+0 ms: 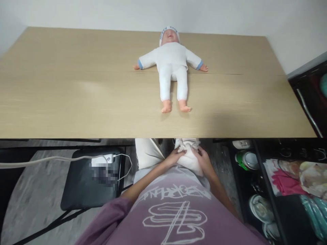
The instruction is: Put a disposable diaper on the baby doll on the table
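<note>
A baby doll [171, 56] in a white top, white trousers and a white cap with blue print lies on its back on the table, arms spread and feet towards me. Both my hands are below the table's front edge, at my lap. My left hand [176, 156] grips the left side of a cream cloth [189, 158], which looks like my trouser leg. My right hand [203, 157] holds its other side, fingers curled. Laces, apparently of a pale shoe [189, 141], show just above the cloth, partly hidden by the table edge. Neither hand touches the doll.
The wooden table [76, 85] stands against a white wall. Below left, a black stool [84, 187] bears a white power adapter [102, 160] with cables. A black shelf [270, 190] at right holds cans, a pink cloth [286, 182] and teal packaging [316, 214].
</note>
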`<control>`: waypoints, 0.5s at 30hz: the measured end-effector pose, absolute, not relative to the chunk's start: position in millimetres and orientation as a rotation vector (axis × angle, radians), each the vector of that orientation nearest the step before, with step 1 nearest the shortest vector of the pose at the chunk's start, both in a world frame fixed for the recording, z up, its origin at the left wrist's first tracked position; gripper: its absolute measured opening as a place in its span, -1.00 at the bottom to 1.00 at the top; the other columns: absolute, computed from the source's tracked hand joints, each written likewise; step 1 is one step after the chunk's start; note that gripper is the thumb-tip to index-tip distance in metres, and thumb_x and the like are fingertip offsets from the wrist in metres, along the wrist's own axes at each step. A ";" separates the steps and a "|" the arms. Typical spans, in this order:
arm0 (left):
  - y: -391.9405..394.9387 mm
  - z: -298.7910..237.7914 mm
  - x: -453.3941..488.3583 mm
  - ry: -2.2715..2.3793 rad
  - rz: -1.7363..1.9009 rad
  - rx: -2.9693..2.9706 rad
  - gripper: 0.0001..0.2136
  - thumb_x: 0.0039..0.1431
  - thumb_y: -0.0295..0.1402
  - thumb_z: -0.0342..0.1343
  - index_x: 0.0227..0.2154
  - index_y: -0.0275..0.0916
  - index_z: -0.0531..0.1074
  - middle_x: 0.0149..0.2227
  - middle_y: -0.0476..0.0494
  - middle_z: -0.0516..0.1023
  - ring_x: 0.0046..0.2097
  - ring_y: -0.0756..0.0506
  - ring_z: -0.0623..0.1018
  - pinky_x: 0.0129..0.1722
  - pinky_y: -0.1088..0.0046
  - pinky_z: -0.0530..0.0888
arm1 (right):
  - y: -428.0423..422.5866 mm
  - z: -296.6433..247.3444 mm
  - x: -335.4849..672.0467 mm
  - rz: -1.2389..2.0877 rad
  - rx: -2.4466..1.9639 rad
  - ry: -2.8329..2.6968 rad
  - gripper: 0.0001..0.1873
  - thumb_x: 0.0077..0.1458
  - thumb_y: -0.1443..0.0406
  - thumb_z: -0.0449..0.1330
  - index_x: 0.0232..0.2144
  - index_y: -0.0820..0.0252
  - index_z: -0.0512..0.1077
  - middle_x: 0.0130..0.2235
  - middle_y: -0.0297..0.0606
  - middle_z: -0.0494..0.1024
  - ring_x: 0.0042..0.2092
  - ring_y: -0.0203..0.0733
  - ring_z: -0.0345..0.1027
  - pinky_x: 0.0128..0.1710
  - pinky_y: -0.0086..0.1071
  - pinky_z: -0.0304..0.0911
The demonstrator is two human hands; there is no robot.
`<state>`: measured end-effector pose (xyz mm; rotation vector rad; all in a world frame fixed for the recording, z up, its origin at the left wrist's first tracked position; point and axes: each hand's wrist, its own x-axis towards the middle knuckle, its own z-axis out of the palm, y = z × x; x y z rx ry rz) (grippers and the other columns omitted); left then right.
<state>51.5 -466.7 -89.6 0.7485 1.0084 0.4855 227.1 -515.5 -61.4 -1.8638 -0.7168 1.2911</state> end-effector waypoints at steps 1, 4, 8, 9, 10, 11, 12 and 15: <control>-469.9 -72.8 44.0 0.978 0.478 0.737 -0.27 0.05 0.27 0.48 0.00 -0.32 0.64 -0.12 -0.32 0.74 -0.04 -0.32 0.68 0.00 0.20 0.58 | -521.3 -41.3 224.6 1.325 -1.802 -0.706 -0.19 -0.05 -0.37 0.46 -0.11 0.18 0.62 -0.17 -0.09 0.75 -0.19 0.04 0.59 -0.23 -0.24 0.47; -479.4 -4.1 9.3 0.828 0.442 0.804 -0.34 0.20 0.18 0.45 0.14 -0.25 0.64 0.07 -0.33 0.73 0.10 -0.35 0.68 0.11 0.17 0.61 | -545.8 24.6 220.0 1.328 -1.675 -0.777 -0.32 0.11 -0.21 0.51 0.05 0.13 0.64 -0.03 -0.09 0.76 -0.09 0.06 0.65 -0.17 -0.27 0.54; -492.7 84.6 -35.4 0.751 0.509 1.167 -0.56 0.41 -0.07 0.37 0.24 -0.09 0.60 0.07 -0.20 0.72 0.10 -0.27 0.67 0.10 0.23 0.64 | -569.1 80.9 215.2 1.191 -1.479 -1.076 -0.55 0.24 -0.04 0.48 0.03 0.06 0.67 -0.09 -0.15 0.77 -0.14 0.00 0.66 -0.16 -0.29 0.57; -495.3 96.8 -41.0 0.753 0.553 1.214 -0.60 0.41 -0.10 0.37 0.21 -0.10 0.61 0.01 -0.17 0.72 0.03 -0.23 0.67 0.06 0.26 0.65 | -568.9 85.8 213.1 1.153 -1.423 -1.162 -0.60 0.27 -0.01 0.45 0.02 0.05 0.67 -0.13 -0.17 0.76 -0.18 -0.03 0.65 -0.18 -0.30 0.56; -497.0 103.6 -43.6 0.772 0.605 1.236 -0.63 0.41 -0.12 0.37 0.18 -0.10 0.61 -0.03 -0.15 0.72 -0.02 -0.20 0.67 0.02 0.29 0.65 | -565.9 87.9 210.5 1.102 -1.386 -1.232 -0.65 0.30 0.02 0.43 0.01 0.05 0.67 -0.17 -0.19 0.75 -0.23 -0.06 0.63 -0.21 -0.31 0.54; -497.5 105.4 -43.6 0.803 0.662 1.234 -0.64 0.41 -0.11 0.37 0.15 -0.12 0.61 -0.05 -0.14 0.72 -0.05 -0.19 0.67 0.02 0.31 0.65 | -560.5 87.8 207.3 1.040 -1.381 -1.281 -0.68 0.32 0.05 0.41 0.01 0.04 0.65 -0.19 -0.21 0.74 -0.26 -0.08 0.61 -0.24 -0.33 0.52; -496.7 103.0 -41.6 0.844 0.720 1.213 -0.65 0.42 -0.10 0.37 0.14 -0.13 0.60 -0.03 -0.14 0.72 -0.03 -0.18 0.67 0.04 0.31 0.64 | -553.2 86.5 203.7 0.970 -1.406 -1.312 -0.72 0.33 0.07 0.40 -0.01 0.04 0.64 -0.21 -0.23 0.73 -0.27 -0.11 0.59 -0.26 -0.35 0.49; -487.3 81.2 -30.1 0.963 0.832 1.078 -0.53 0.40 0.01 0.36 0.21 -0.15 0.56 0.14 -0.22 0.70 0.21 -0.28 0.64 0.22 0.27 0.60 | -526.0 79.7 191.7 0.778 -1.523 -1.372 -0.80 0.36 0.11 0.38 -0.16 0.07 0.54 -0.30 -0.30 0.69 -0.34 -0.18 0.53 -0.34 -0.40 0.40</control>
